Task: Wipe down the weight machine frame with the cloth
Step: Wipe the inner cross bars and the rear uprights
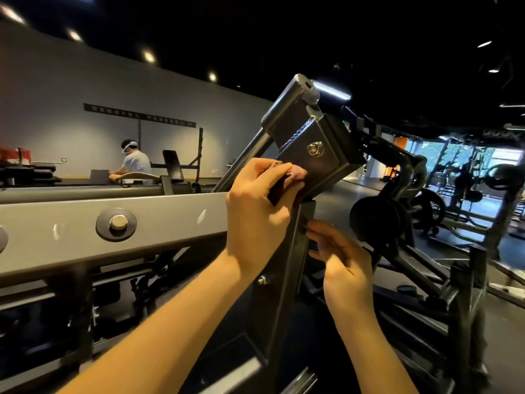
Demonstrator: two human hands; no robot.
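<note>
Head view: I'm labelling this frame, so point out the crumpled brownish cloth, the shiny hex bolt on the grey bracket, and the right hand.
crumpled brownish cloth (297, 174), head view, its bunched end
shiny hex bolt (315, 149), head view, the bolt head
right hand (345, 268), head view, middle of the hand

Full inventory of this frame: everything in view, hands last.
weight machine frame: one, grey steel, left to centre
box bracket: one, grey, top of the upright, centre
bracket bolt: one, silver, on bracket face
beam bolt: one, silver, horizontal beam, left
cloth: one, brownish, bunched against bracket's lower edge
weight plates: several, black, right of the upright
other person: one, white shirt, far left by grey wall
ceiling lights: several, white, upper left
left hand: grips cloth
right hand: holds nothing, fingers at the upright's side
</note>
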